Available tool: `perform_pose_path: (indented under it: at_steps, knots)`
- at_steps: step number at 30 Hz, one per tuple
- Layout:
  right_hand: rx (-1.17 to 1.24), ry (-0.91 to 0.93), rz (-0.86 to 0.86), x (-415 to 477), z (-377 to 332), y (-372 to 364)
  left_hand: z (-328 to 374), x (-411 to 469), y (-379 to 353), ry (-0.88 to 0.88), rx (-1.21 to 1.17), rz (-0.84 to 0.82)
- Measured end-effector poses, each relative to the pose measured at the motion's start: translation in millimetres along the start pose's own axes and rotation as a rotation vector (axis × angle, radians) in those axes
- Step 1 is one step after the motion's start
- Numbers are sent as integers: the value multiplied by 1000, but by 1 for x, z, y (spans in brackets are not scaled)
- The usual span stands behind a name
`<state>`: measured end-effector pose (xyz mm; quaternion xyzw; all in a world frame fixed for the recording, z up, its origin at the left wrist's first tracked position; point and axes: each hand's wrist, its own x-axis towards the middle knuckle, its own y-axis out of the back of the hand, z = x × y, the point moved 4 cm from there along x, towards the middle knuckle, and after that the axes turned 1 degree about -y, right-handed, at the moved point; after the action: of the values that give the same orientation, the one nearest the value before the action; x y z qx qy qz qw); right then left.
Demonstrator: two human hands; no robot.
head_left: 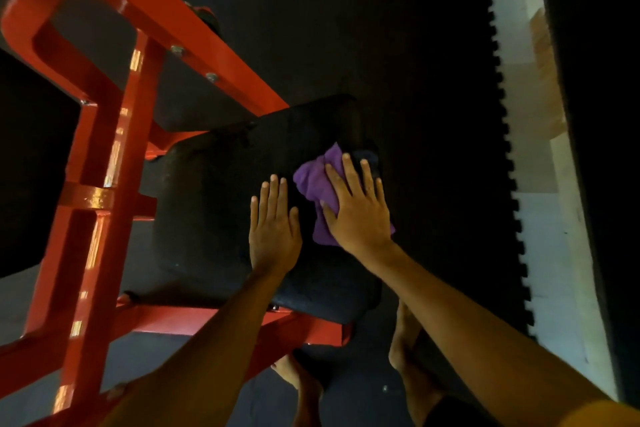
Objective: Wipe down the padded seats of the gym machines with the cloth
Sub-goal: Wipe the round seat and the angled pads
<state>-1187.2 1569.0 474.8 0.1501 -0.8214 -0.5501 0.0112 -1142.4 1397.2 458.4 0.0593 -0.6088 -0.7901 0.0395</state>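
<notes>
A black padded seat (214,204) sits in the middle of the view, mounted on an orange-red machine frame (100,163). A crumpled purple cloth (313,184) lies on the seat's right part. My right hand (358,208) presses flat on the cloth with straight, spread fingers. To its left, my left hand (275,227) rests flat on the bare seat, fingers straight and together, about a thumb's width from the cloth.
Black rubber floor mats (415,80) with a toothed edge (509,149) surround the machine; pale floor (540,218) shows to the right. Orange frame bars cross the upper left and run beneath the seat's near edge. My bare feet (405,357) stand below the seat.
</notes>
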Motion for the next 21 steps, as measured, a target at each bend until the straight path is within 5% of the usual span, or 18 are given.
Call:
perform_pose_path:
  at_steps: [5, 11, 19, 21]
  knots:
    - [23, -203, -62, 61, -17, 7, 1, -9, -1, 19, 18, 38]
    - [16, 32, 41, -43, -18, -9, -2, -11, -7, 10, 15, 68]
    - [230, -449, 30, -4, -12, -7, 2, -11, -2, 4, -37, 111]
    - [75, -355, 53, -8, -26, -11, -1, -10, -5, -1, -40, 118]
